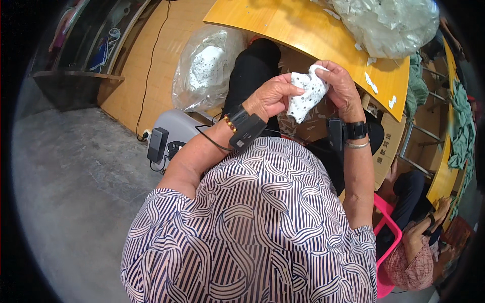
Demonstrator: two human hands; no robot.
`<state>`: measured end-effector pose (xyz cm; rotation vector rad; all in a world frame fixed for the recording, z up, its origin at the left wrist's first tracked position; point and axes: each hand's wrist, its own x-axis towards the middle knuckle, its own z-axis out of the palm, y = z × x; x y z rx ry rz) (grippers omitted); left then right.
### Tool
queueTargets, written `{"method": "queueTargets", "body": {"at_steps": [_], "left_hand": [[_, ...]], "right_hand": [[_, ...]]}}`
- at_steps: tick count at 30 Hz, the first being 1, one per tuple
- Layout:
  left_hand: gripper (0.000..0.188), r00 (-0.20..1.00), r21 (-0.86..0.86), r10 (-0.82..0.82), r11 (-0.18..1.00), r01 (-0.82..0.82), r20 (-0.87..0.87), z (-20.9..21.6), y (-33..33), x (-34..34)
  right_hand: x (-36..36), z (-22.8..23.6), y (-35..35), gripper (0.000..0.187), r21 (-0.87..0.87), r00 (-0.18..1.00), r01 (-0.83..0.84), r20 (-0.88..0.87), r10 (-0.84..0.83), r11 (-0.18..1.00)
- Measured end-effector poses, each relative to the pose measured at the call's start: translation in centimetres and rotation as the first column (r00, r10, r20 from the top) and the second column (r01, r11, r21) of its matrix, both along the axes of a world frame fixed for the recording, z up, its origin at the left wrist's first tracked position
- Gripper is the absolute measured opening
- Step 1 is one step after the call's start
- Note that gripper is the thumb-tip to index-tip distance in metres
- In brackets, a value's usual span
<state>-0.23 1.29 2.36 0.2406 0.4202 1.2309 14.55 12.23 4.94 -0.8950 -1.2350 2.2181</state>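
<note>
Both of my hands hold a small piece of white fabric with dark dots (306, 96) above my lap. My left hand (273, 96) grips its left side with the fingers closed over it. My right hand (340, 86) pinches the top and right side. A black band sits on each wrist. The cloth hangs between the two hands, just in front of the edge of a yellow wooden table (283, 25).
A clear plastic bag of white dotted pieces (207, 65) stands on the floor at my left. A larger bag of pale fabric (389, 22) lies on the table. Green cloth (462, 126) is heaped at right. Another person (419, 247) sits lower right beside a pink stool.
</note>
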Motion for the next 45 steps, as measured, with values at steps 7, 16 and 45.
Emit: {"method": "queueTargets", "body": {"at_steps": [7,16,45], "left_hand": [[0.044,0.977,0.09,0.196,0.978,-0.189,-0.085,1.0,-1.7,-5.0],[0.042,0.762,-0.055,0.557,0.794,-0.605,-0.33,-9.4,-4.8,-19.1],[0.029,0.985,0.073,0.087,0.994,-0.077,-0.148,1.3,-0.7,-2.7]], "right_hand": [[0.2,1.2,-0.8,0.011,0.038,0.997,-0.048,0.064,0.045,0.998],[-0.3,3.7,1.9,0.012,0.137,0.995,-0.016,0.097,0.003,0.99],[1.8,4.8,0.5,0.012,0.451,0.922,0.276,0.126,-0.367,0.849]]}}
